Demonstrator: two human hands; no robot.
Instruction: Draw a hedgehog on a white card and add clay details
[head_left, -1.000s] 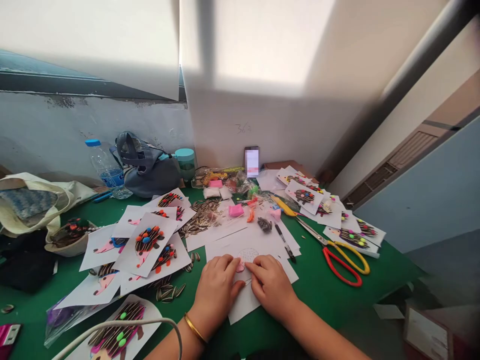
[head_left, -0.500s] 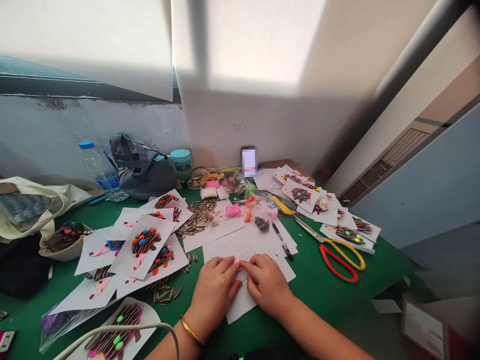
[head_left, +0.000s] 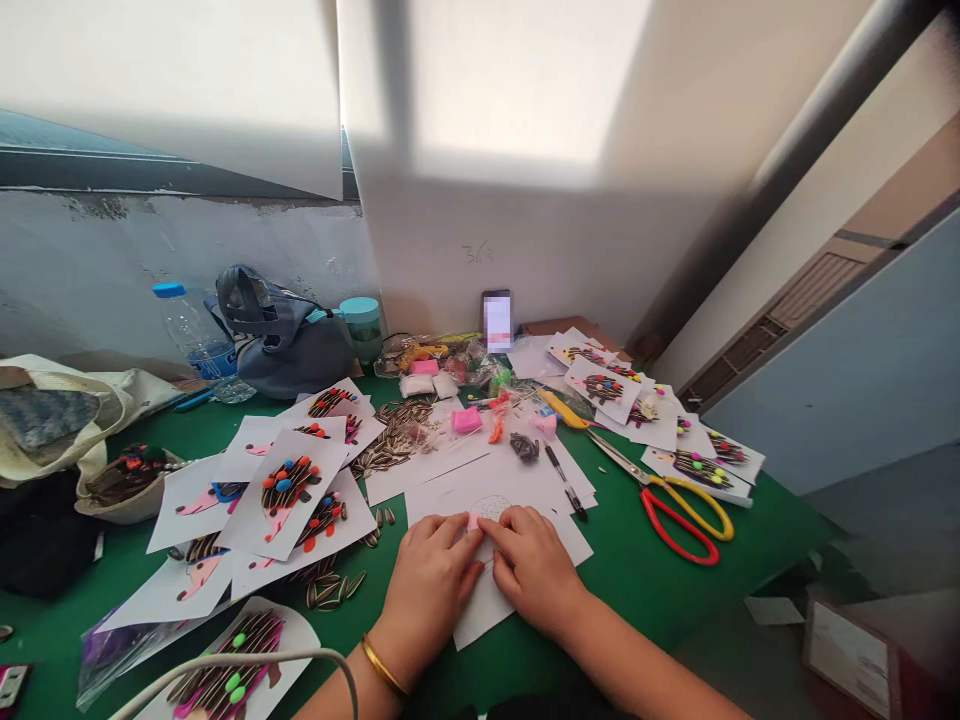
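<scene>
A small piece of pink clay (head_left: 473,521) lies on a sheet of white paper (head_left: 480,618) with a pencil-drawn, patterned oval (head_left: 495,506). My left hand (head_left: 439,565) rests on the sheet's left side, its fingers bent and pressed to the clay. From the right, my right hand (head_left: 534,565) meets it, index fingertip against the clay and the other fingers curled. The fingertips of both hands nearly touch and partly cover the clay. Beyond them are a pink clay block (head_left: 466,420), a dark clay lump (head_left: 524,447) and a black pen (head_left: 565,482).
Hedgehog pictures made with seeds (head_left: 285,490) overlap at left; more cards (head_left: 701,470) lie at right. Red-and-yellow-handled scissors (head_left: 667,500) lie right of my hands. Sunflower seeds (head_left: 397,435), a phone (head_left: 497,322), a bag (head_left: 289,340) and a bottle (head_left: 195,335) stand or lie farther back. A cable (head_left: 247,657) crosses the front left.
The view has shifted very slightly. Both hands stay at the pink clay with hardly any visible movement.
</scene>
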